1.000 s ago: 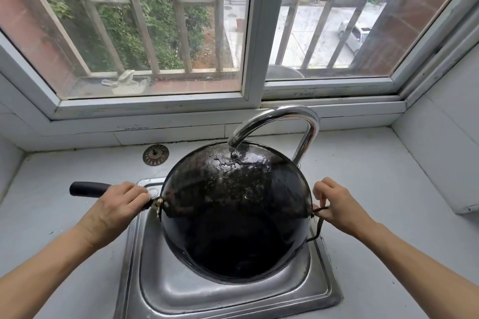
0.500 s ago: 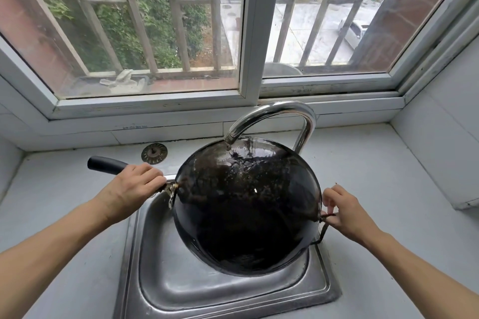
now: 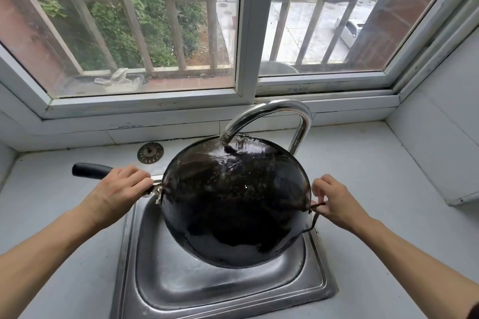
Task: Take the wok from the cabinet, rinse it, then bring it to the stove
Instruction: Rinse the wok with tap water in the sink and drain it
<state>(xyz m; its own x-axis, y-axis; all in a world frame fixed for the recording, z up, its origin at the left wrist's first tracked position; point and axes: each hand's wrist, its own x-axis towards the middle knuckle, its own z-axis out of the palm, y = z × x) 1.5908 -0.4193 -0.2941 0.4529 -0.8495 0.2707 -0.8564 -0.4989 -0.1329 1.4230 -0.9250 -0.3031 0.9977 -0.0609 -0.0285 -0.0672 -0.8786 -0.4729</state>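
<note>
A black wok (image 3: 233, 202) hangs over the steel sink (image 3: 181, 280), turned so its dark rounded underside faces me. Water from the curved chrome tap (image 3: 272, 109) runs over its upper part, which looks wet and shiny. My left hand (image 3: 119, 191) grips the long black handle (image 3: 88, 169) close to the wok's rim. My right hand (image 3: 334, 202) pinches the small wire loop handle (image 3: 312, 220) on the opposite side. The wok's inside is hidden.
A round metal sink strainer (image 3: 150, 153) lies on the white counter (image 3: 363, 176) behind the sink. The window frame (image 3: 243, 59) rises right behind the tap. A tiled wall (image 3: 445, 124) closes off the right side.
The wok has tipped further and shifted right and up under the tap. Both hands went with it, and my left hand rose with the handle.
</note>
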